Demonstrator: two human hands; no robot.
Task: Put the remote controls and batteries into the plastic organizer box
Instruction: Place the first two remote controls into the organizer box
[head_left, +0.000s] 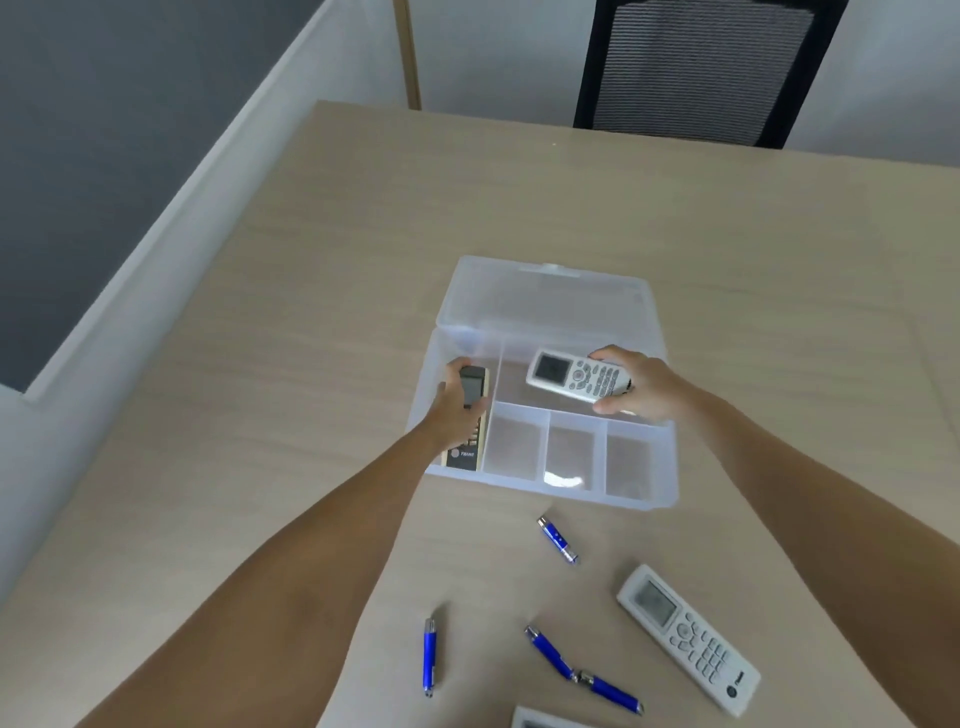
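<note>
A clear plastic organizer box (667, 462) lies open in the middle of the table, its lid (550, 304) folded back. My left hand (457, 410) holds a beige and black remote (470, 415) lengthwise in the box's left compartment. My right hand (641, 387) grips a white remote (576, 376) by its right end, over the large back compartment. A second white remote (688, 638) lies on the table at the near right. Several blue pen-shaped items (557, 539) (429, 656) (550, 652) (610, 691) are scattered near me.
The corner of another white device (540, 719) shows at the bottom edge. Three small front compartments (571, 457) hold nothing. A black mesh chair (701, 67) stands behind the table's far edge. The table's left edge runs along a white ledge.
</note>
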